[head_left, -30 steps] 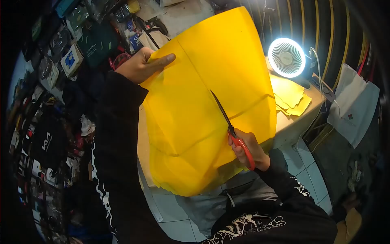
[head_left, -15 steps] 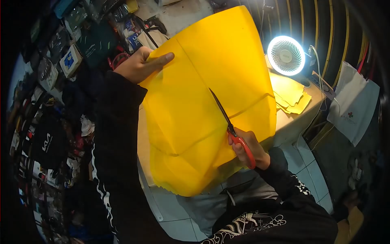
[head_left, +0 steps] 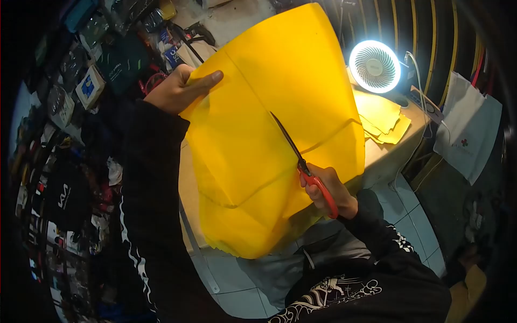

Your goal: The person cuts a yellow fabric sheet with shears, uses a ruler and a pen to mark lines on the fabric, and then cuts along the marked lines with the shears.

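A large yellow sheet (head_left: 291, 70), thin and flexible, spans the middle of the view, with a long line running down it from its upper left edge. My left hand (head_left: 186, 89) pinches its upper left edge, thumb on top and fingers underneath. Orange-handled scissors (head_left: 318, 185) are in my right hand (head_left: 331, 188), my fingers wrapped round the handles. Their dark blade lies over the sheet, its tip at the lower end of the line. Whether a second blade is under the sheet is hidden. More yellow layers hang below toward my lap.
Behind the sheet stands a table (head_left: 396, 142) with a lit round fan (head_left: 375, 67) and a pile of yellow pieces (head_left: 382, 118). A white bag (head_left: 466, 129) hangs at right. Packaged goods (head_left: 91, 86) crowd the left side. A white cable runs down from the fan.
The sheet, both hands and the scissors have shifted slightly up and left in view. Both grips look the same.
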Available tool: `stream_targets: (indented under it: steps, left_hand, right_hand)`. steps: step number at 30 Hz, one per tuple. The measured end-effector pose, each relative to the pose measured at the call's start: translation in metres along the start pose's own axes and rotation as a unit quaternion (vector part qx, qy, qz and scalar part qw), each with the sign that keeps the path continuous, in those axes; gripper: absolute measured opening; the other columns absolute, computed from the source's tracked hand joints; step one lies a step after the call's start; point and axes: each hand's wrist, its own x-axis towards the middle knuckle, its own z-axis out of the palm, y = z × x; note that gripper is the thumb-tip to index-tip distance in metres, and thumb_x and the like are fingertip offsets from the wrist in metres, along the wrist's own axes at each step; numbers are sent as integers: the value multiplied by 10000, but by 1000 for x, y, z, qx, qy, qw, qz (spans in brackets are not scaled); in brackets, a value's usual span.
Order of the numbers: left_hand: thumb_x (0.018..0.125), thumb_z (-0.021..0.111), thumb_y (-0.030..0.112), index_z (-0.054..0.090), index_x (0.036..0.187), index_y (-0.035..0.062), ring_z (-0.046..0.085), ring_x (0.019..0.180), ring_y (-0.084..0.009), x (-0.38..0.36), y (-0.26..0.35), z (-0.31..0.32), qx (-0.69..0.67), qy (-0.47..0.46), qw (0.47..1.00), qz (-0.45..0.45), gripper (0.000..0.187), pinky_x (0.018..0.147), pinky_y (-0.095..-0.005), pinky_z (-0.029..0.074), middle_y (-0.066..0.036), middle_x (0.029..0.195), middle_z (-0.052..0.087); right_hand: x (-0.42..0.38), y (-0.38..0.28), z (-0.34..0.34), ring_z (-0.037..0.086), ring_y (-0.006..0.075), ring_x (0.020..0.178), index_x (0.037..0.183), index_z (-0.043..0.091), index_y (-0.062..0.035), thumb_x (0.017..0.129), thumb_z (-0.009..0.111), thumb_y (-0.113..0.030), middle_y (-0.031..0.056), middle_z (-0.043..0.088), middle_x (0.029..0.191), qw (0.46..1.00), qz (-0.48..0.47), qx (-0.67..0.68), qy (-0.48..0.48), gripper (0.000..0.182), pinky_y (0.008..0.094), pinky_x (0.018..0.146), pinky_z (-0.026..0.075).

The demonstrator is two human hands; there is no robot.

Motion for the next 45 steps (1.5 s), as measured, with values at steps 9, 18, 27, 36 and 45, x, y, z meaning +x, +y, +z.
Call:
stream_targets:
  steps: [9,18,27,36,45]
  left_hand:
    - [985,521,312,681,927,-7,644,697,-77,-1,2,-2,-17,-29,999,27,362,628,-210,493,-39,845,695]
    - [975,539,327,671,904,-19,629,688,-61,-3,11,5,-11,-6,999,29,377,629,-206,485,-20,806,683]
    - [990,461,436,656,834,-12,603,628,-37,0,5,-1,-43,9,999,28,513,591,-177,466,-4,749,661]
    - [987,481,424,637,785,5,570,582,-29,-2,8,3,-38,30,999,18,491,552,-183,433,21,695,631]
    - [999,442,415,661,864,9,598,590,-40,-2,8,0,-32,-22,999,37,481,561,-165,449,8,751,662]
  right_hand:
    - [2,-2,0,434,191,483,743,462,-16,877,548,-596,87,440,564,1000,-17,-15,16,601,311,475,363]
    - [5,-3,-2,417,215,477,736,451,-25,891,575,-524,90,433,567,999,-27,-22,13,537,320,477,356]
    - [6,-8,-5,457,122,507,793,510,-10,832,420,-753,28,447,582,999,0,-49,-5,749,263,479,357]
    - [11,-8,-4,392,157,489,739,457,-29,877,586,-553,62,407,554,1000,-28,-5,12,557,303,470,338]
    - [10,-8,-3,400,153,477,727,459,-29,877,568,-578,53,410,549,999,-33,-12,17,580,295,461,341]
